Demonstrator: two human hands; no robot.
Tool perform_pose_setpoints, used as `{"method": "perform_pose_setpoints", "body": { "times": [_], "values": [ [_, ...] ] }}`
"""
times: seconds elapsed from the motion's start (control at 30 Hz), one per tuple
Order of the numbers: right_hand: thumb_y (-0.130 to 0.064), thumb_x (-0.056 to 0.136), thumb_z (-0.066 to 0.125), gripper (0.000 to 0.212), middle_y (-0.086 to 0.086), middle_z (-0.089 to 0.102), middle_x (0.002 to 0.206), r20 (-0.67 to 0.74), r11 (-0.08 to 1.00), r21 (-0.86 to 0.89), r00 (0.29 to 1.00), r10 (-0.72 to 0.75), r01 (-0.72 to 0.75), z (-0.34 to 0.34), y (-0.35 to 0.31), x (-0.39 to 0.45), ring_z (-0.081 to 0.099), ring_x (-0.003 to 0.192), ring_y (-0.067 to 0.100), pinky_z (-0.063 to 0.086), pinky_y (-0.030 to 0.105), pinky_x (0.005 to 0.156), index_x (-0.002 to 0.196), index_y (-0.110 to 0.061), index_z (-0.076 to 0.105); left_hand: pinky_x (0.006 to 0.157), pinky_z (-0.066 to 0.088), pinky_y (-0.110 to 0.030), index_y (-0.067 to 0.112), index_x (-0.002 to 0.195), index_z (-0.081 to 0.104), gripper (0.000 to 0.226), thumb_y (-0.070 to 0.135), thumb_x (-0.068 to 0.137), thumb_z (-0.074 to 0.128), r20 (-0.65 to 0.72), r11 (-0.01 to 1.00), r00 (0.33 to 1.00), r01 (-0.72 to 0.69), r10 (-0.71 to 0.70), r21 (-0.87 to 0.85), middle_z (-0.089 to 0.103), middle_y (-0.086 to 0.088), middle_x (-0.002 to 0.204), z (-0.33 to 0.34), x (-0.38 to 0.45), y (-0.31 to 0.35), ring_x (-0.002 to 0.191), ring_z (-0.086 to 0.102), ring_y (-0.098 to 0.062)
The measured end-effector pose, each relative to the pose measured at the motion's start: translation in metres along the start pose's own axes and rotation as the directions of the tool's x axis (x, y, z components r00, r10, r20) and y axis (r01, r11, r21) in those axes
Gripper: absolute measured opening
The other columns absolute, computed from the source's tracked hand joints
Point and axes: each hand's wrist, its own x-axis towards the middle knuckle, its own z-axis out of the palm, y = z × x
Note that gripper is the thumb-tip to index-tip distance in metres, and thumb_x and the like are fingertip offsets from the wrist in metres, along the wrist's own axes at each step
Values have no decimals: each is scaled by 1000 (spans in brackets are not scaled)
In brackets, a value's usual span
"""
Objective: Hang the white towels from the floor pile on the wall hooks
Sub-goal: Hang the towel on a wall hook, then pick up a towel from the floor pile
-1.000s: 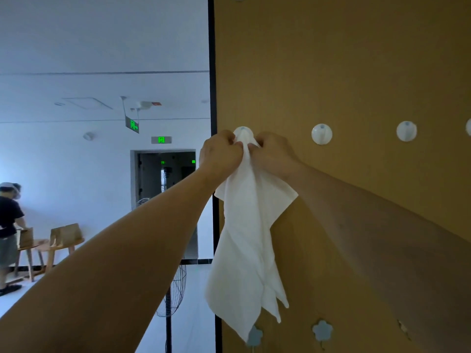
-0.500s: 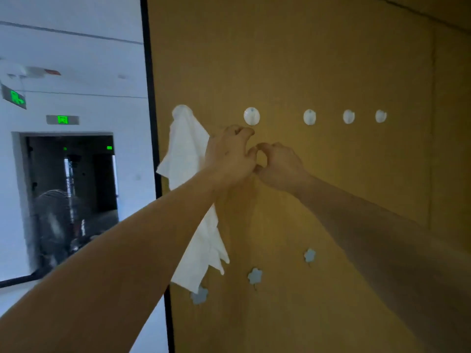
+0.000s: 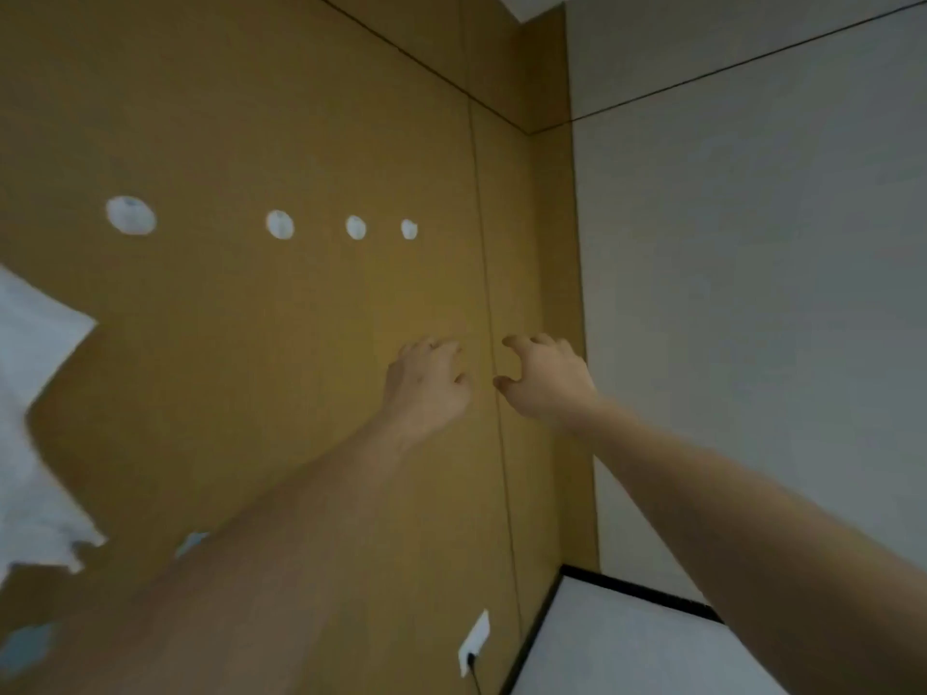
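Note:
A white towel hangs against the tan wall panel at the far left edge; its hook is out of frame. Several round white wall hooks run in a row to its right, the nearest bare, then another and two smaller-looking ones further along. My left hand and my right hand are stretched out side by side in front of the panel, below and right of the hooks. Both have loosely curled fingers and hold nothing. The floor pile is not in view.
The tan panel meets a grey-white wall in a corner on the right. A white wall socket with a cable sits low on the panel. Pale blue flower-shaped hooks form a lower row at bottom left. Light floor shows at bottom right.
Both hands let go of the towel, which stays hanging on its hook. The view swung right, and the empty hands moved right and down, away from the towel.

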Motion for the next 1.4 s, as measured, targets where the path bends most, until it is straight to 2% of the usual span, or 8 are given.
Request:
{"method": "perform_pose_setpoints", "body": {
  "times": [0.17,0.3,0.57,0.7,0.8,0.97,1.13,1.4],
  "values": [
    [-47,92,57,64,11,51,138,27,975,-98,979,201,-198,-42,149,-67,44,128,36,43,47,102,147,-22,38,99,45,-37,26,134,54,43,39,92,56,102,987,989,-90,104,-132,53,0,135,87,-9,139,123,48,-26],
    [-46,93,56,64,11,51,138,39,920,-151,928,370,-361,-78,276,-141,43,128,34,42,47,103,149,-23,36,108,37,-36,21,138,51,44,33,96,56,205,943,958,-133,201,-306,47,-3,141,156,-30,271,131,38,-26],
    [-45,94,56,65,10,49,141,32,713,-222,726,687,-665,-146,470,-309,43,129,32,41,48,105,151,-23,33,108,38,-38,22,139,49,49,36,93,57,368,841,802,-281,471,-463,47,-3,143,272,-107,517,132,41,-26],
    [-43,92,58,62,9,51,139,-3,542,-219,556,831,-811,-170,535,-392,45,128,32,43,47,103,148,-23,38,107,39,-38,21,139,49,50,34,92,58,413,757,681,-328,604,-565,48,-4,143,314,-157,618,130,43,-26],
    [-41,89,59,56,9,53,135,-39,391,-205,406,913,-897,-186,575,-450,49,123,31,45,44,99,140,-23,46,108,39,-41,22,140,48,50,34,93,58,435,683,561,-370,704,-630,47,-3,143,340,-197,686,131,42,-26],
    [-43,92,57,62,9,47,143,-105,140,-162,159,982,-977,-206,637,-537,45,128,31,45,44,102,148,-21,38,106,41,-42,22,138,50,49,35,92,58,400,526,355,-418,845,-740,47,-4,142,383,-252,794,129,44,-27],
    [-41,93,55,62,9,46,143,-183,-108,-76,-92,979,-991,-231,694,-604,44,130,30,44,43,102,148,-19,38,105,42,-42,22,140,47,48,34,95,56,320,346,135,-434,938,-832,43,-3,145,417,-296,901,131,41,-25],
    [-40,93,56,63,9,44,146,-251,-420,69,-423,870,-905,-276,750,-681,43,133,30,42,44,105,149,-19,38,103,43,-39,19,140,47,50,34,94,55,211,134,-184,-360,960,-923,44,-4,143,450,-357,1037,131,41,-25]
  ]
}}
